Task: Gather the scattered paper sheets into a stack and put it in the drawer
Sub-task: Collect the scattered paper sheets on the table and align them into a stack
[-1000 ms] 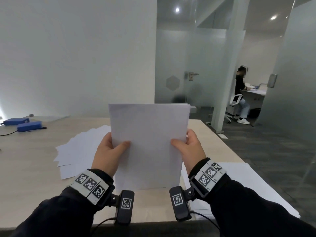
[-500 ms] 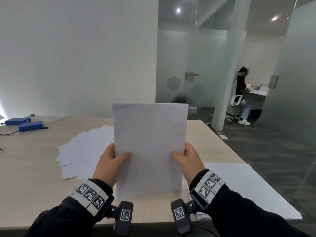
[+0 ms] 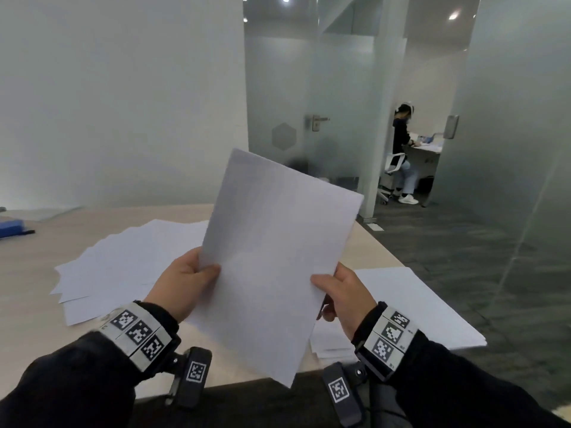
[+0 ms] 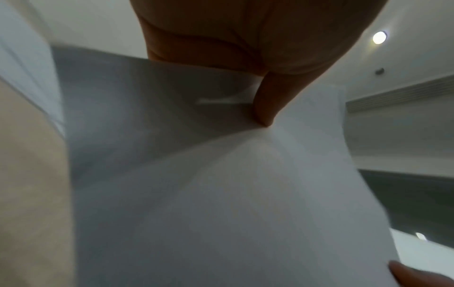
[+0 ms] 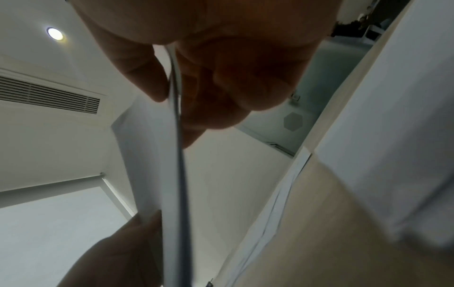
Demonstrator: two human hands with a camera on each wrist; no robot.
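A stack of white paper sheets [image 3: 272, 261] is held up above the near table edge, tilted clockwise with one corner pointing down. My left hand [image 3: 185, 281] pinches its left edge, thumb on the front. My right hand [image 3: 343, 291] pinches its right edge. In the right wrist view the stack's edge [image 5: 178, 155] runs between thumb and fingers. The left wrist view shows the sheet's face [image 4: 221, 194] under my thumb. More loose sheets [image 3: 123, 264] lie fanned on the wooden table [image 3: 31, 273] at left. Another pile [image 3: 411, 307] lies at right. No drawer is in view.
A blue box [image 3: 12, 227] sits at the table's far left. A white wall stands behind the table. Frosted glass partitions and a door [image 3: 309, 125] are ahead. A seated person [image 3: 401, 149] works at a desk in the far room, beyond dark carpet [image 3: 463, 257].
The held stack has rotated clockwise from upright to tilted, and lifted off the table. Both hands kept their grip on its edges.
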